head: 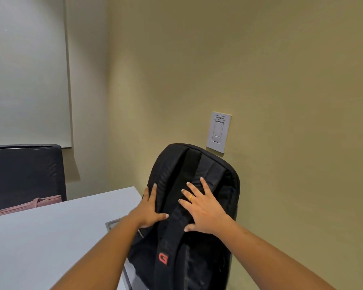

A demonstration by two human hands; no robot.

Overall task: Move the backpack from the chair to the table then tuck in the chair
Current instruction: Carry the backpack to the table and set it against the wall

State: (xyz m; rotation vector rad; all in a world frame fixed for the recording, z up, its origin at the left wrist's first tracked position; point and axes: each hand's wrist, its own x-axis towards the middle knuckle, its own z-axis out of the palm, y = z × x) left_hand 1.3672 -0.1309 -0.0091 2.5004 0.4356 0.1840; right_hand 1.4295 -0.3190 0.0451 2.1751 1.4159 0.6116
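Observation:
A black backpack (199, 170) with a red logo on one strap stands upright at the right end of the white table (50, 237), its top leaning against the beige wall. Its strap side faces me. My left hand (150, 210) lies flat against the backpack's left side, fingers pointing up and thumb spread across the back panel. My right hand (203, 210), wearing a gold ring, rests flat with spread fingers on the shoulder straps. Neither hand curls around anything. The chair the backpack came from is out of view.
A black mesh chair (25, 172) stands behind the table's far left side, with a pink bag (29, 204) in front of it. A light switch (218, 131) sits on the wall just above the backpack. A grey cable hatch (113, 225) is set in the tabletop.

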